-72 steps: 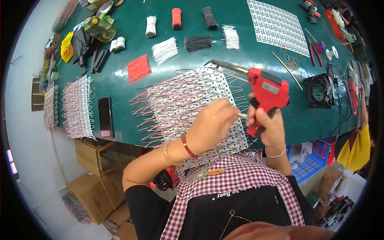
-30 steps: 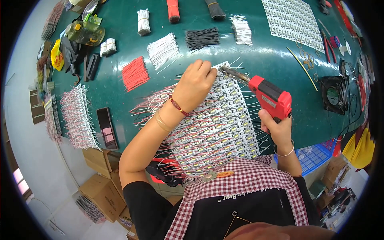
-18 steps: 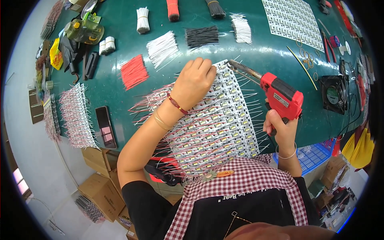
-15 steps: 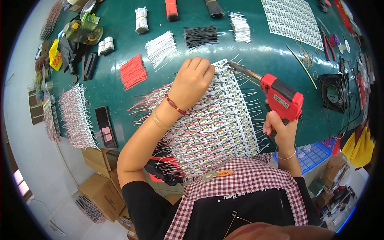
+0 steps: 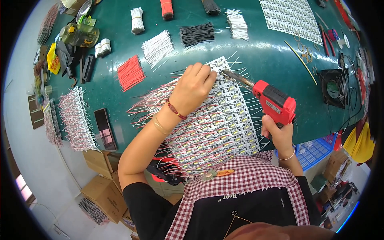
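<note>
A white panel of small LED boards (image 5: 218,120) with red and white wires sticking out lies on the green table (image 5: 256,48). My left hand (image 5: 194,88) presses on the panel's far part, fingers curled near its top corner; it seems to pinch a thin wire, but I cannot tell. My right hand (image 5: 278,134) grips the handle of a red soldering gun (image 5: 274,102). The gun's metal tip (image 5: 232,76) points left and touches the panel beside my left fingertips.
Bundles of cut red wire (image 5: 130,73), white wire (image 5: 157,47) and black wire (image 5: 197,34) lie farther back. A second wired panel (image 5: 74,118) and a dark phone (image 5: 105,129) sit at left. A small black fan (image 5: 333,88) stands at right. A bare board sheet (image 5: 290,16) lies at the back.
My left hand went from the panel's near right part up to its far corner. The soldering gun swung so its tip meets the panel beside those fingers.
</note>
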A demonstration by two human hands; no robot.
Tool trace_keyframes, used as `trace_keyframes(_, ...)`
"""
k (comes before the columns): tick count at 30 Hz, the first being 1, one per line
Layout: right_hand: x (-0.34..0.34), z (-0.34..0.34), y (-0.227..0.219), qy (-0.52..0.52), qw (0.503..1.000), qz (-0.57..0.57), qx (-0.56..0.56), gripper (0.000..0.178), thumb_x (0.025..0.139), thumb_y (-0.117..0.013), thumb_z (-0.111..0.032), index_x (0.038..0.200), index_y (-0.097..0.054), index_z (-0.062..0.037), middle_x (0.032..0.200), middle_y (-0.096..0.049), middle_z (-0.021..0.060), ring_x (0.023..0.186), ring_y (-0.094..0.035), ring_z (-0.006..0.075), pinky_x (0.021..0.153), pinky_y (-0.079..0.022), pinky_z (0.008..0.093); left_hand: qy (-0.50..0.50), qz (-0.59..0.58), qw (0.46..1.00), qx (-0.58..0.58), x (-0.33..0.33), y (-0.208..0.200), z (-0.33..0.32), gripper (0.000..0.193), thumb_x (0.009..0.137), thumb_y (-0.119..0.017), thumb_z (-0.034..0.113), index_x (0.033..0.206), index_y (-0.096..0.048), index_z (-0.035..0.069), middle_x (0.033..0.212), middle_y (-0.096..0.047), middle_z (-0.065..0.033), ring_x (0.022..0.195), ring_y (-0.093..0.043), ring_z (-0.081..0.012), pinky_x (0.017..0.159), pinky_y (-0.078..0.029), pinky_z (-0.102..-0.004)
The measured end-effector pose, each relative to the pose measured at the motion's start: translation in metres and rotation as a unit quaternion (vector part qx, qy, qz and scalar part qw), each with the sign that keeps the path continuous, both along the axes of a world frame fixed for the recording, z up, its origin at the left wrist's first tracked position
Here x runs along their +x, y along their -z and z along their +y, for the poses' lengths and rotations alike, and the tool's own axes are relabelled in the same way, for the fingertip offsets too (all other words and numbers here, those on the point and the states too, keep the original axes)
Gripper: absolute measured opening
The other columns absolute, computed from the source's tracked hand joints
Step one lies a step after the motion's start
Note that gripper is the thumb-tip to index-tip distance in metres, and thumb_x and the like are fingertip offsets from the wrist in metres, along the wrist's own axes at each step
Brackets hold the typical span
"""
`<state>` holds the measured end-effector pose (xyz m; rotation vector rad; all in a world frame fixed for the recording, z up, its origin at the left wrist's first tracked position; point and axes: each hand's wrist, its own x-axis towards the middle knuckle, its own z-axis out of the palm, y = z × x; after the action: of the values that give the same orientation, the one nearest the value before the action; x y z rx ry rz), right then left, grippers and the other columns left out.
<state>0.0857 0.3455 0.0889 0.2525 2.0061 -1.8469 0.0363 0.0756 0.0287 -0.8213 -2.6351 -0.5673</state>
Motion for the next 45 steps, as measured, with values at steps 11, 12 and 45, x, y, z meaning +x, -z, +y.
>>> trace_keyframes(11,0.001,0.0,0.0,-0.019,1.0,-0.006,0.016,0.015,0.083,-0.072,-0.009,0.089,-0.062,0.0001,0.066,-0.06,0.0002,0.048,-0.053,0.0055,0.044,-0.043,0.0202,0.01,-0.007,1.0,-0.017,-0.001,-0.004,0.003,0.026,0.072,-0.06,0.002,0.098,-0.062,-0.002,0.083,-0.048,-0.0087,0.078,-0.05,-0.0234,0.07,-0.044,-0.0341)
trace_keyframes(12,0.002,0.001,0.0,-0.007,1.0,0.0,0.013,0.015,0.083,-0.072,-0.009,0.09,-0.062,0.0005,0.066,-0.06,0.0005,0.048,-0.053,0.0057,0.044,-0.043,0.0203,0.01,-0.007,1.0,-0.018,-0.001,-0.005,0.003,0.026,0.072,-0.06,0.002,0.098,-0.062,-0.002,0.083,-0.048,-0.0087,0.078,-0.05,-0.0234,0.07,-0.044,-0.0341)
trace_keyframes(45,0.023,0.017,0.003,-0.051,0.998,-0.007,0.04,0.022,0.091,-0.058,-0.007,0.108,-0.054,0.0056,0.062,-0.054,0.0026,0.05,-0.053,0.01,0.048,-0.044,0.025,-0.003,-0.022,1.0,-0.002,0.019,-0.007,0.015,0.028,0.073,-0.06,0.001,0.1,-0.062,-0.004,0.082,-0.047,-0.0093,0.078,-0.05,-0.0243,0.071,-0.043,-0.0351)
